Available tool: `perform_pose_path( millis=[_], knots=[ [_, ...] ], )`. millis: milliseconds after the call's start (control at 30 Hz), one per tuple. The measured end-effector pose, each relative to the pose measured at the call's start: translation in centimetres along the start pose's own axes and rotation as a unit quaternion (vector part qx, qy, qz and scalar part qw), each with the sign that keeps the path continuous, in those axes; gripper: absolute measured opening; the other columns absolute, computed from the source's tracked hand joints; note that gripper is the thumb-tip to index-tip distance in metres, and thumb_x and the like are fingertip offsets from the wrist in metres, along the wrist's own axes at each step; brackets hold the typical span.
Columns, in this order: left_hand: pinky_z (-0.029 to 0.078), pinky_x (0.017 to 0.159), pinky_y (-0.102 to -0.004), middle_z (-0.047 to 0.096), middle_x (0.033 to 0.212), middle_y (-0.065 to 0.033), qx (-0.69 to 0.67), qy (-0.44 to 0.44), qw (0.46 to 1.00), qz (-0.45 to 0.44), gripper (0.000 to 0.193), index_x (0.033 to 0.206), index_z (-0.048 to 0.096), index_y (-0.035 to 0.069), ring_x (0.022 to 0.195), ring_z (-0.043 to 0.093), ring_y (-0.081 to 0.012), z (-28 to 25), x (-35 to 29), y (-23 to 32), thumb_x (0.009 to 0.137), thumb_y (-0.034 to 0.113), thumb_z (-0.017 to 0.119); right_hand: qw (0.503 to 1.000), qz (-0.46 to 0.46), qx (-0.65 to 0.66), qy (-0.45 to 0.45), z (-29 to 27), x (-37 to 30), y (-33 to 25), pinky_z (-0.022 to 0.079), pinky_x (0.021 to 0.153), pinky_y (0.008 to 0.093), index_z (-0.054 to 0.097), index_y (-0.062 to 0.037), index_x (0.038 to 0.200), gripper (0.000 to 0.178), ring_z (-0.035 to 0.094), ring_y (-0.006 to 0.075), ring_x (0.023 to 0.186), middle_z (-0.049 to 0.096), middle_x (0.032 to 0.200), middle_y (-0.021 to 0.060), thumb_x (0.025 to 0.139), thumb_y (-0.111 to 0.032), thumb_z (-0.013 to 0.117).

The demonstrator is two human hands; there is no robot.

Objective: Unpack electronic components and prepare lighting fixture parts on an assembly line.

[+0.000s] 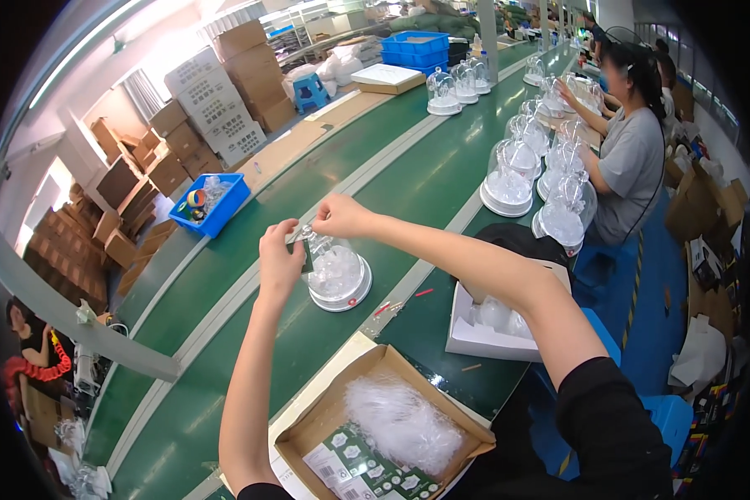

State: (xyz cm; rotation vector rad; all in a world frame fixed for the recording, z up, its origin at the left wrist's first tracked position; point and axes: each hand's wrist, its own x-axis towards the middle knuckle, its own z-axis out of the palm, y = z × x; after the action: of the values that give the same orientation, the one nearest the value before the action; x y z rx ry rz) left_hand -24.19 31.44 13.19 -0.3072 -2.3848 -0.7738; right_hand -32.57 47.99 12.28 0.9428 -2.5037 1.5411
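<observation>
A clear glass dome point(339, 273) on a round white base stands on the green conveyor in front of me, with white, crumpled-looking clear filling inside. My left hand point(283, 257) is closed beside its top, with a small dark tag point(307, 257) at the fingers, hanging against the dome's side. Pinched together at the dome's top knob is my right hand point(342, 218); whatever lies between its fingertips is too small to make out. Nearer to me, an open cardboard tray point(296, 437) holds a bundle of clear, thin strands point(404, 425) and green-and-white printed cards point(367, 467).
Several finished-looking domes point(508, 179) stand at the right, near a seated co-worker point(633, 142). A white box point(483, 333) with clear pieces sits by my right forearm. Across the belt is a blue bin point(217, 221) with tape rolls. Red slips point(425, 292) lie on the conveyor edge.
</observation>
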Motion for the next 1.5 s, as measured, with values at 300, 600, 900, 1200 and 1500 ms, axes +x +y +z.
perform_pose_path(
  millis=[300, 600, 900, 1200, 1500],
  knots=[
    [0.047, 0.078, -0.0410, 0.061, 0.095, -0.0168, 0.003, -0.018, 0.999, 0.047, 0.018, 0.092, 0.061, 0.001, 0.093, 0.057, -0.0350, 1.3, -0.4, 2.2, 0.074, 0.001, 0.063, 0.999, -0.020, -0.038, 0.009, 0.8, -0.6, -0.7, 0.048, 0.054, 0.0347, 0.063, 0.0000, 0.061, 0.026, 0.062, 0.0225, 0.055, 0.061, 0.056, 0.0145, 0.070, -0.025, 0.061],
    [0.050, 0.067, -0.0400, 0.063, 0.098, -0.0150, -0.016, 0.009, 0.998, 0.059, 0.014, 0.092, 0.064, 0.001, 0.076, 0.064, -0.0321, 0.6, -1.3, 2.2, 0.078, 0.005, 0.062, 0.999, -0.034, -0.028, 0.004, 1.3, -1.0, -1.1, 0.047, 0.054, 0.0353, 0.062, 0.0012, 0.062, 0.025, 0.060, 0.0221, 0.056, 0.061, 0.058, 0.0157, 0.069, -0.022, 0.061],
    [0.053, 0.067, -0.0374, 0.066, 0.089, -0.0120, 0.006, -0.025, 0.996, 0.089, 0.010, 0.083, 0.066, 0.002, 0.073, 0.065, -0.0306, -0.9, -1.0, 1.9, 0.074, 0.005, 0.064, 0.998, -0.023, -0.017, -0.059, 1.4, -0.7, -1.5, 0.050, 0.060, 0.0371, 0.065, 0.0009, 0.064, 0.027, 0.063, 0.0267, 0.063, 0.063, 0.062, 0.0188, 0.068, -0.025, 0.060],
    [0.051, 0.063, -0.0379, 0.065, 0.082, -0.0106, 0.025, -0.052, 0.992, 0.109, 0.007, 0.078, 0.065, 0.002, 0.071, 0.063, -0.0313, -2.1, -0.6, 1.4, 0.072, 0.006, 0.064, 0.996, -0.021, 0.009, -0.082, 2.2, -0.2, -1.4, 0.049, 0.061, 0.0355, 0.067, 0.0024, 0.073, 0.028, 0.063, 0.0241, 0.065, 0.064, 0.065, 0.0180, 0.069, -0.024, 0.059],
    [0.051, 0.067, -0.0374, 0.063, 0.084, -0.0137, 0.031, -0.064, 0.991, 0.113, 0.006, 0.080, 0.062, 0.000, 0.074, 0.064, -0.0318, -2.9, -1.1, 0.7, 0.075, 0.003, 0.062, 0.994, 0.013, 0.058, -0.096, 2.7, -0.1, -2.7, 0.051, 0.058, 0.0350, 0.066, 0.0012, 0.069, 0.025, 0.064, 0.0204, 0.061, 0.065, 0.065, 0.0152, 0.070, -0.023, 0.059]
  ],
)
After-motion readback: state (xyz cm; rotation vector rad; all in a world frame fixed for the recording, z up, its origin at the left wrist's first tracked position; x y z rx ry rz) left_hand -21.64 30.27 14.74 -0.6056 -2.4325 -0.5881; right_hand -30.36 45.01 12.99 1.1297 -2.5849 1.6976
